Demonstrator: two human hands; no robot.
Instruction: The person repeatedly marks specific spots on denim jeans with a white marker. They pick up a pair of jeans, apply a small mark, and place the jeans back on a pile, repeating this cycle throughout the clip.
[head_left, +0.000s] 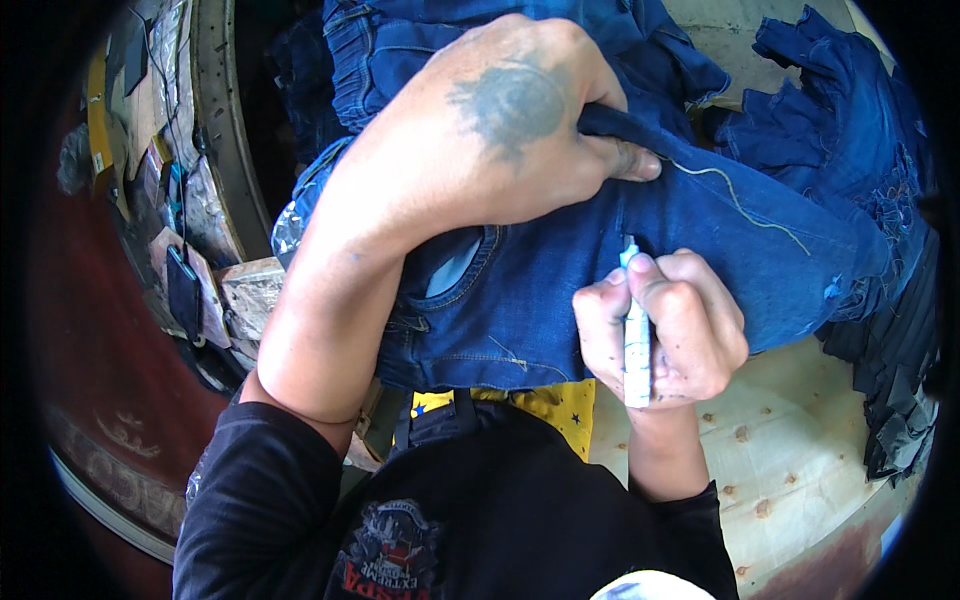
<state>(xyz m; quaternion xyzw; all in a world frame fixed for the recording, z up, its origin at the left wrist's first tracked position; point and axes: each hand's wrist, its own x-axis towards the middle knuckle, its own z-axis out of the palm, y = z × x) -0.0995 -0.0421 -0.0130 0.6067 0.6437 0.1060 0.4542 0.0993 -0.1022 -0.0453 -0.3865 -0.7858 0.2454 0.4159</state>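
Observation:
Blue denim jeans lie spread across my lap, a pocket opening with stitched edge at their left. My left hand, with a dark tattoo on its back, is closed on a fold of the denim, thumb pressing at the edge. A loose yellowish thread trails rightward from beside that thumb. My right hand grips a small cutter with a pale white-and-blue handle. Its short dark tip points away from me at a seam just below my left thumb; whether it touches the cloth I cannot tell.
More denim with frayed edges is heaped at the far right, above dark cloth. Further denim lies behind my left hand. Wooden boards with a phone-like dark object and a cord are at the left. Pale quilted padding is at lower right.

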